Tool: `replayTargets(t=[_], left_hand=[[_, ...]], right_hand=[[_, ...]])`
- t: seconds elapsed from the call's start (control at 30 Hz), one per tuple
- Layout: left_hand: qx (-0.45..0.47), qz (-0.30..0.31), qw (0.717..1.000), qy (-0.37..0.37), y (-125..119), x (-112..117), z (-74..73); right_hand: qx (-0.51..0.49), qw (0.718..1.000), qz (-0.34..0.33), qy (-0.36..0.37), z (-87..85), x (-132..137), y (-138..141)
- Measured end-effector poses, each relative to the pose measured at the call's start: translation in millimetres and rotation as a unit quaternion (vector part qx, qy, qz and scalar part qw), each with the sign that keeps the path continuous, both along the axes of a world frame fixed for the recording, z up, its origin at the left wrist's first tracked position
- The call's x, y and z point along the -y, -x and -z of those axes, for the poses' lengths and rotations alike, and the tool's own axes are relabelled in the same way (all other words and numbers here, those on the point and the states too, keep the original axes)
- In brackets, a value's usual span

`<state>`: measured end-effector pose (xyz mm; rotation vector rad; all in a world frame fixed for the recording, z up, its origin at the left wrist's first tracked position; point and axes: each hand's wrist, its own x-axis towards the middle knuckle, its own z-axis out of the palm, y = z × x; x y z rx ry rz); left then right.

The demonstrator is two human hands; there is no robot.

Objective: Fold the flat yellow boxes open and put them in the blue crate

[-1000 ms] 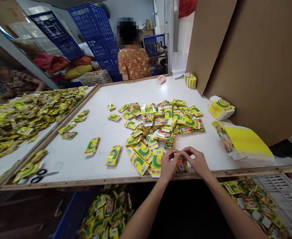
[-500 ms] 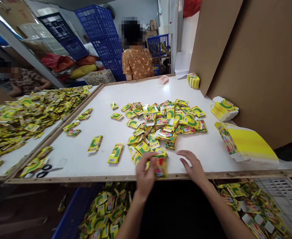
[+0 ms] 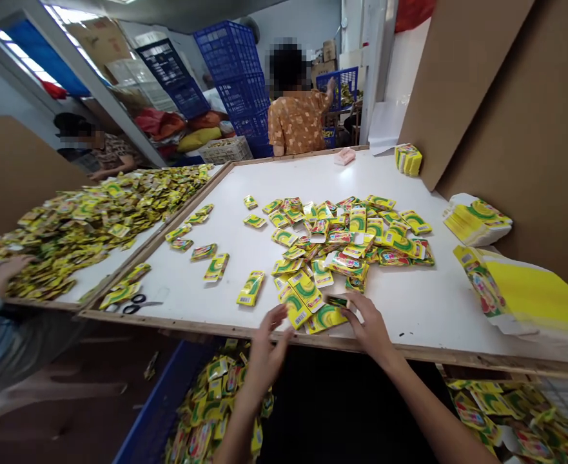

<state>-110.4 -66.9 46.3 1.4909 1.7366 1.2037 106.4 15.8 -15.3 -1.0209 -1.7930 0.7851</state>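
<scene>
My right hand (image 3: 369,324) pinches a small, flat yellow-and-green box (image 3: 336,301) by its end, just over the near part of a heap of similar boxes (image 3: 342,238). The held box is seen nearly edge-on and a little blurred. To its left, my left hand (image 3: 268,345) is open, thumb and fingers apart, with nothing between them. Its fingertips are close beside a yellow box (image 3: 293,308) at the heap's near edge; whether they touch it I cannot tell. Another box (image 3: 325,319) lies flat between my two hands.
Scissors (image 3: 138,304) lie at the white table's (image 3: 206,290) left corner. Stacks of flat cartons (image 3: 530,290) stand at right by a cardboard sheet (image 3: 520,142). A co-worker's hand (image 3: 6,274) reaches to the left pile (image 3: 119,206). A filled crate (image 3: 206,399) sits below the table edge.
My left hand has let go of the box it held, and my right hand, empty before, has a box in it. The view has swung left, bringing a co-worker's arm into sight.
</scene>
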Motion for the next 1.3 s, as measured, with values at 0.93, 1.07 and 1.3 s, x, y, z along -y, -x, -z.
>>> replayTargets(t=[0.93,1.07,1.3], left_hand=[[0.253,0.187,0.948,0.037,-121,-102,57.0],[0.238,0.157,0.958,0.032,-126,-104,52.2],[0.264,0.133,0.954,0.049,-135,-110,52.5]], right_hand=[[-0.094,0.985,0.045,0.141,8.8,-19,-71],[-0.065,0.986,0.085,0.126,1.5,-20,-68],[-0.077,0.98,0.077,0.169,-1.9,-30,-67]])
